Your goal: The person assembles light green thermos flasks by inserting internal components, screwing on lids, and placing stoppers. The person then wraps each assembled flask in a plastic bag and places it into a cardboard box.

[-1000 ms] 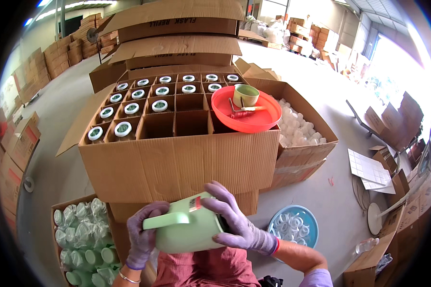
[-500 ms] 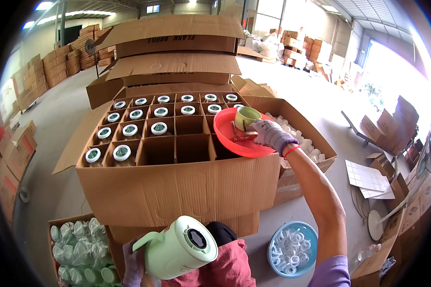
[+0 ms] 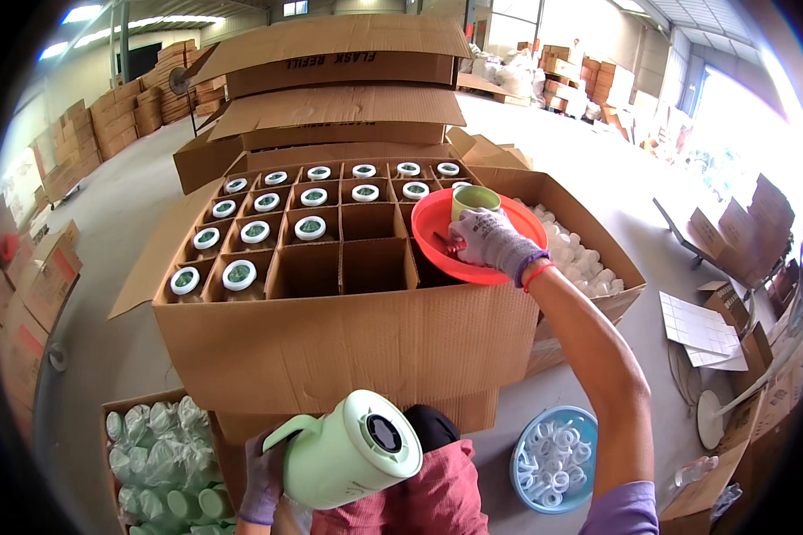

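A pale green thermos jug [image 3: 352, 455] with a black opening in its top tilts to the right above my lap. My gloved left hand [image 3: 260, 477] grips it on the handle side, its fingertips partly hidden behind the body. My gloved right hand [image 3: 491, 239] is down inside a red plastic bowl [image 3: 433, 218], fingers closed round something reddish and tool-like that the hand mostly covers. A small green cup [image 3: 475, 201] stands in the bowl just beyond my fingers. The bowl rests on the right end of a divided cardboard box [image 3: 348, 343] with several white-rimmed glass flask refills [image 3: 310, 228].
Small white parts [image 3: 580, 259] fill a carton at the right. A blue basin [image 3: 519, 481] of white rings stands at lower right. At lower left, a carton holds green pieces in plastic film [image 3: 165, 446]. Stacked cartons [image 3: 111, 120] and a standing fan [image 3: 178, 82] are farther back.
My right hand has reached farther into the red bowl and closed over the reddish tool-like thing there. My left hand still holds the jug. The whole view has shifted slightly.
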Tool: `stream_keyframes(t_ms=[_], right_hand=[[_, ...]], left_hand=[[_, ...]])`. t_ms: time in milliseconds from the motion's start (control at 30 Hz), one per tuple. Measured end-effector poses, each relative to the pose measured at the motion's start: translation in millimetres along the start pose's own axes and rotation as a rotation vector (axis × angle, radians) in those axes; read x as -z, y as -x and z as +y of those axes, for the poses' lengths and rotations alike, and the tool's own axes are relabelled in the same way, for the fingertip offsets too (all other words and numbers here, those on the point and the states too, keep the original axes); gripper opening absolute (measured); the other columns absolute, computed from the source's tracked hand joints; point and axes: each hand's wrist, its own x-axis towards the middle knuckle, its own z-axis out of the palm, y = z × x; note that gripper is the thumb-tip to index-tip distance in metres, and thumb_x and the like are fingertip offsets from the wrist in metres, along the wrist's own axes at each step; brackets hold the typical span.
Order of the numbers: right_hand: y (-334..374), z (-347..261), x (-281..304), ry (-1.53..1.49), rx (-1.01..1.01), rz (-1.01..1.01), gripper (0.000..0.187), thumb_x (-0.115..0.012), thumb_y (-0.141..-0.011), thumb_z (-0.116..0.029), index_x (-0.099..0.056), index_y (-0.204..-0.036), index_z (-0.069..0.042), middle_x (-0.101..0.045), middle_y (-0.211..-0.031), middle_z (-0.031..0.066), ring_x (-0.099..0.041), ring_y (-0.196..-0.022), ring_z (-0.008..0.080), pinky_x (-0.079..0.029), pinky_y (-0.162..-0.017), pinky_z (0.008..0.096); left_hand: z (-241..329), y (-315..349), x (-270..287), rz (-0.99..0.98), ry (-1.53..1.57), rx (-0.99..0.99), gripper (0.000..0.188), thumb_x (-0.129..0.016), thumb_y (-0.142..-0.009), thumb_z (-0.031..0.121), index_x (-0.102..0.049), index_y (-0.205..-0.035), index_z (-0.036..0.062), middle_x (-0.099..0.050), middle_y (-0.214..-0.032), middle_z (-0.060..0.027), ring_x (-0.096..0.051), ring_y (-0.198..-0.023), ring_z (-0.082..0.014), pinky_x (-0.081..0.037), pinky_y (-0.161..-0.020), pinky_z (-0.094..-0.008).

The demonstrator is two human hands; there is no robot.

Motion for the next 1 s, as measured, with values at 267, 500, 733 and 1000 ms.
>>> stream_keyframes(t_ms=[267,500,733,1000], right_hand=[[64.8,-49.1,37.9,-1.560,-0.145,0.744,0.015,-0.050,-0.092,-0.012,-0.056,-0.099,-0.001,-0.061,-0.088,0.0075,-0.064,-0.077,0.0196,-0.059,-0.074,0.0355],[161.6,-159.3,26.0,-0.379,0.878,0.411,0.018,-0.066,-0.078,-0.021,-0.062,-0.095,-0.015,-0.060,-0.108,0.0040,-0.059,-0.102,0.0211,-0.048,-0.096,0.0465],[158.4,-170.9,27.2,-0.174,1.229,0.450,0.010,-0.064,-0.084,-0.020,-0.063,-0.093,-0.015,-0.061,-0.117,0.0062,-0.054,-0.120,0.0215,-0.047,-0.101,0.0584],[165.7,-167.9,29.6,-0.171,1.145,0.376,0.010,-0.064,-0.084,-0.021,-0.064,-0.092,-0.015,-0.060,-0.119,0.0045,-0.053,-0.122,0.0213,-0.047,-0.101,0.0603]], left_hand=[[-6.1,-16.1,25.8,-0.231,-0.922,-0.582,0.033,-0.058,-0.088,0.015,-0.062,-0.118,0.0029,-0.071,-0.101,-0.0150,-0.068,-0.086,-0.0356,-0.053,-0.077,-0.0404],[23.6,-22.1,2.9,-0.149,-0.314,0.043,0.030,-0.058,-0.098,0.028,-0.069,-0.089,0.0013,-0.067,-0.081,-0.0022,-0.062,-0.071,-0.0087,-0.051,-0.066,-0.0260],[21.3,-45.7,5.9,-0.411,0.172,0.448,0.030,-0.059,-0.098,0.031,-0.066,-0.106,0.0038,-0.069,-0.096,-0.0019,-0.063,-0.080,-0.0103,-0.052,-0.069,-0.0285],[12.5,-56.0,-1.9,-0.449,0.104,0.560,0.038,-0.060,-0.098,0.037,-0.066,-0.118,0.0048,-0.070,-0.103,-0.0023,-0.066,-0.089,-0.0108,-0.054,-0.078,-0.0288]])
